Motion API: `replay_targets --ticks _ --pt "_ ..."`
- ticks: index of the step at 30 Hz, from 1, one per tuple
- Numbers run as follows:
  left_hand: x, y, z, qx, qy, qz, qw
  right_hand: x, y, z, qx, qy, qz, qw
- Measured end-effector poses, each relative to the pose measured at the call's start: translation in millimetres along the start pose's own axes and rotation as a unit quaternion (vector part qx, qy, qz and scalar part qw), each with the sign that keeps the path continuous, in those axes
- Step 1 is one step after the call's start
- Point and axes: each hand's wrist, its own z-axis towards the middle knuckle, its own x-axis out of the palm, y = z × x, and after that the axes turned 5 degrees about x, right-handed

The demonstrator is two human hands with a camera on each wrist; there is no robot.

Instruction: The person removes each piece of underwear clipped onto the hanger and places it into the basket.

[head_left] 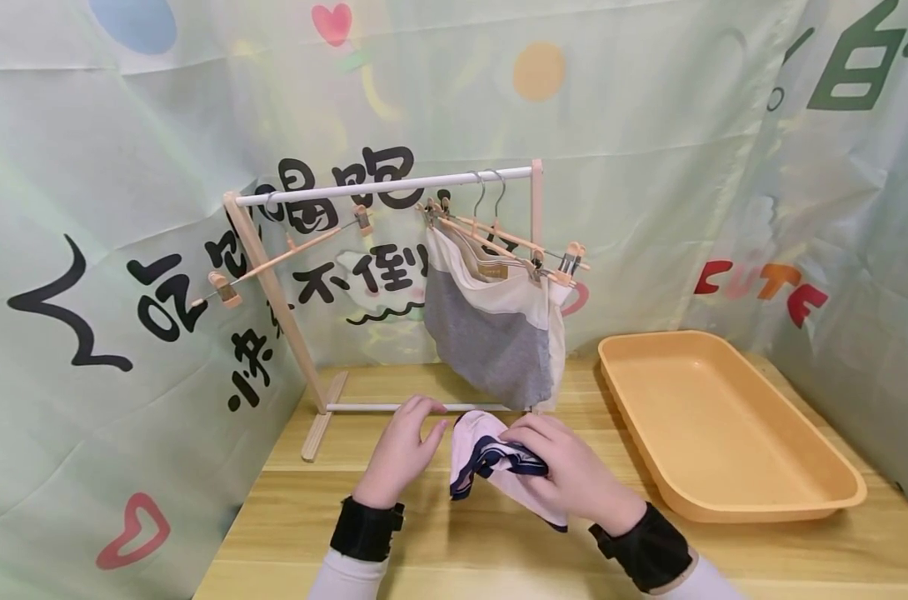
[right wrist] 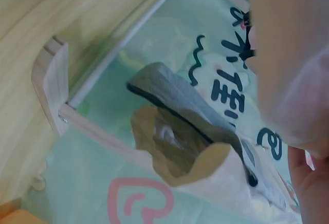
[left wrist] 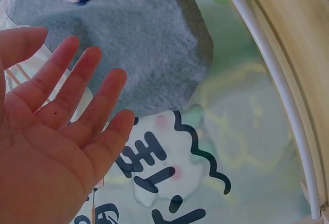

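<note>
My right hand [head_left: 566, 467] grips a bunched pale pink cloth garment [head_left: 472, 437] with navy trim, over the tabletop in front of the rack. Its exact kind is unclear in the folds. Just left of the garment, my left hand [head_left: 403, 450] is apart from it, fingers loosely extended; the left wrist view shows that palm [left wrist: 46, 152] with fingers spread. Behind the hands, grey and white shorts [head_left: 491, 333] hang from a wooden clip hanger [head_left: 491, 237]. The right wrist view shows the hanging clothes' lower openings [right wrist: 180, 142], while the right fingers' hold is hidden there.
A small wooden rack [head_left: 274, 304] with a white top bar [head_left: 394, 185] stands at the back. Another clip hanger [head_left: 292, 252] hangs at its left end. A yellow-orange tray [head_left: 731, 433] sits on the wooden table [head_left: 334, 542] at right. Printed cloth [head_left: 634, 208] surrounds the table.
</note>
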Motion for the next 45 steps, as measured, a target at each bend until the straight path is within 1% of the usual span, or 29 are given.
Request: replay_targets --ticks 4,7,12,16,19,23,27,31,35,40,45 --pt "0.3 1.1 -0.6 -0.002 0.001 0.004 1.0 -11.3 -0.3 2.9 0.001 -0.02 0.015 0.9997" --pt "0.2 1.6 -0.9 -0.002 0.005 0.005 1.0 -19.5 -0.3 5.3 -0.001 -0.025 0.031 0.9992" --pt "0.0 1.1 -0.5 -0.005 0.013 0.008 0.9999 -32.0 -0.4 6.8 0.008 -0.036 0.031 0.9988" --pt "0.1 0.6 -0.4 -0.007 0.013 0.007 0.9999 -41.0 -1.6 6.6 0.006 -0.061 0.023 0.9979" --pt "0.2 0.6 -0.4 -0.014 0.016 0.006 0.9998 -48.9 -3.3 6.5 0.003 -0.084 0.022 0.9962" --pt "0.6 1.0 -0.6 -0.023 0.022 0.002 0.9995 -62.6 -6.5 6.0 0.01 -0.108 0.023 0.9938" --pt "0.0 0.8 -0.8 -0.024 0.023 -0.002 0.9995 -78.8 -8.3 5.8 0.02 -0.127 0.025 0.9914" --pt "0.0 1.0 -1.1 -0.023 0.021 -0.002 0.9995 -95.2 -5.3 9.2 0.026 -0.153 0.035 0.9873" --pt "0.0 0.9 -1.5 -0.022 0.021 -0.002 0.9995 -107.7 -3.5 12.5 0.031 -0.18 0.031 0.9827" --pt "-0.5 0.9 -1.0 -0.019 0.021 -0.005 0.9996 -119.0 -13.3 9.2 0.046 -0.214 0.012 0.9756" --pt "0.8 1.2 -0.1 -0.014 0.02 -0.002 0.9997 -128.8 -25.0 3.3 0.067 -0.257 -0.008 0.9642"
